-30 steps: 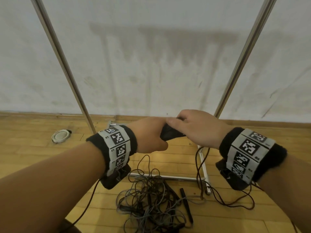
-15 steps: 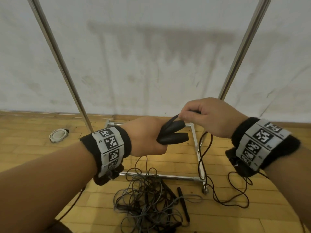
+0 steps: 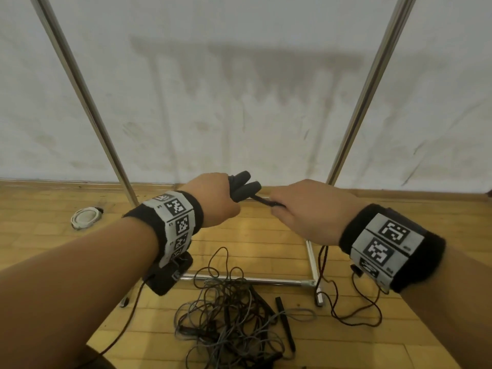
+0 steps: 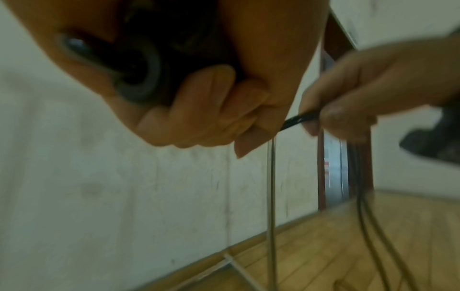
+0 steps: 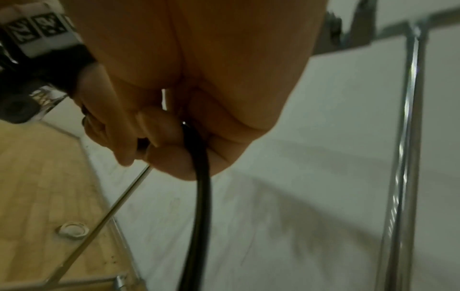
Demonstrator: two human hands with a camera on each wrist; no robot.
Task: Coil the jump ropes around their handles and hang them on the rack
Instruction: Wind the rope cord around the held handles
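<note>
Gripping the two black foam jump-rope handles (image 3: 243, 188) side by side, the left hand (image 3: 213, 199) holds them above the wooden floor (image 3: 266, 235), between the chrome rack's uprights (image 3: 372, 83); the right hand (image 3: 306, 209) pinches the thin black rope (image 3: 262, 200) taut beside them. A tangled pile of other ropes (image 3: 229, 323) lies at the rack's base rail

From the left wrist, fingers (image 4: 206, 110) clench round the handle ends (image 4: 139, 78), rope (image 4: 296, 121) running to the right fingertips

From the right wrist, fingers (image 5: 161, 126) curl around the rope (image 5: 199, 187)

Winding well likely means keeping tension and laying each turn snug against the last
</note>
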